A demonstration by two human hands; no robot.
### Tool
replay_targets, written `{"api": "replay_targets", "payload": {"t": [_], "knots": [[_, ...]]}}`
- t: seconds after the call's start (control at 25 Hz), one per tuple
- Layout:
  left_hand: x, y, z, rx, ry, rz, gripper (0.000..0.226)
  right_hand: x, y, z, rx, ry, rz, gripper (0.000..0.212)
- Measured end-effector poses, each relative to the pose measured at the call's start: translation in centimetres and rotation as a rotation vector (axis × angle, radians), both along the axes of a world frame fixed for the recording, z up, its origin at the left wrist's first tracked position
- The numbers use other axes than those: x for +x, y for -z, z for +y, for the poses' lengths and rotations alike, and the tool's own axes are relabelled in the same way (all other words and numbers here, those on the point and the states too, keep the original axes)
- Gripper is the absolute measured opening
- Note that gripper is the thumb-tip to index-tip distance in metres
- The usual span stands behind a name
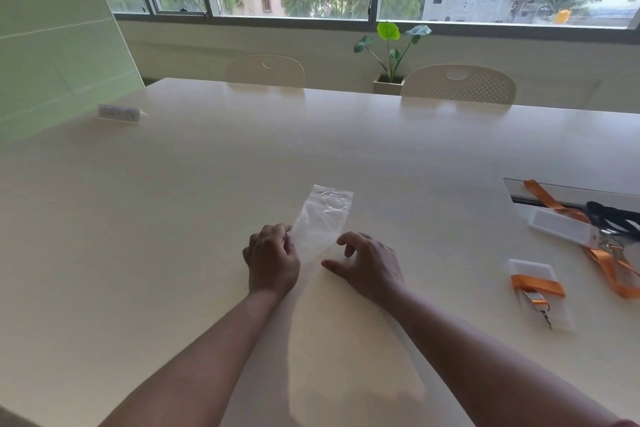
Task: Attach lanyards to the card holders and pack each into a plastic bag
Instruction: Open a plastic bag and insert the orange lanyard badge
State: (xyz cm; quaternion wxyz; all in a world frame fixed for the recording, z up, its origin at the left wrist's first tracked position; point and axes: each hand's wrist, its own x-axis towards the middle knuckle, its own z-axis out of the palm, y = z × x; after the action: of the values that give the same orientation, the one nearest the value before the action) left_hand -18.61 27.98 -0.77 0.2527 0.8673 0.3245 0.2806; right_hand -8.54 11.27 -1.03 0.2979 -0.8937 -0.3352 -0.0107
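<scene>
Left hand: fingers curled, apparently pinching plastic bag edge | right hand: open, beside bag | table

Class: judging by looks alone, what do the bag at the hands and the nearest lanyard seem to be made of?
Bag: thin clear plastic film, glossy; the table shows through it and it crinkles. Nearest lanyard: flat orange ribbon, probably woven fabric, slight sheen, ending in a shiny clip, apparently metal.

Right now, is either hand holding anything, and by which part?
The left hand pinches the clear plastic bag at its near left edge. The right hand hovers open beside it, holding nothing.
</scene>
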Motion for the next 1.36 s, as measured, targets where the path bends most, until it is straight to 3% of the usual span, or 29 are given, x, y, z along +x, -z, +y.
{"api": "replay_targets", "payload": {"t": [0.16, 0.28, 0.44, 0.56, 0.76, 0.92, 1.0, 1.12, 1.24, 1.36], "knots": [[-0.6, -0.5, -0.3, 0.049, 0.13, -0.248, 0.014, -0.3, -0.6, -1.3, 0.269, 0.06, 0.131, 0.071], [-0.6, -1.0, -2.2, 0.018, 0.222, -0.368, 0.015, -0.6, -0.9, -3.6, 0.527, 0.12, 0.334, 0.075], [2.3, -2.0, -8.7, -0.074, 0.387, -0.397, 0.015, -0.7, -1.5, -9.2, 0.763, 0.151, 0.582, 0.049], [5.2, -3.2, -13.7, -0.168, 0.479, -0.403, 0.015, -0.5, -2.0, -14.6, 0.784, 0.29, 0.543, 0.028], [7.4, -3.3, -17.5, -0.242, 0.611, -0.356, 0.018, -0.8, -2.0, -19.8, 0.829, 0.387, 0.579, 0.043], [7.6, -2.5, -18.3, -0.263, 0.627, -0.316, 0.019, -0.8, -1.9, -19.2, 0.909, 0.331, 0.578, 0.008], [7.5, -1.9, -18.5, -0.201, 0.553, -0.309, 0.023, -0.5, -1.8, -19.1, 0.925, 0.35, 0.57, 0.016], [6.8, -0.7, -18.9, 0.114, 0.502, -0.291, 0.037, -0.1, -1.6, -19.2, 0.956, 0.379, 0.567, 0.02], [6.3, -0.3, -19.4, 0.389, 0.717, -0.26, 0.031, -0.1, -1.4, -19.0, 0.93, 0.369, 0.505, 0.02], [6.1, -0.5, -19.6, 0.371, 0.846, -0.188, 0.027, -0.5, -1.2, -18.8, 0.868, 0.34, 0.426, 0.017]]}}
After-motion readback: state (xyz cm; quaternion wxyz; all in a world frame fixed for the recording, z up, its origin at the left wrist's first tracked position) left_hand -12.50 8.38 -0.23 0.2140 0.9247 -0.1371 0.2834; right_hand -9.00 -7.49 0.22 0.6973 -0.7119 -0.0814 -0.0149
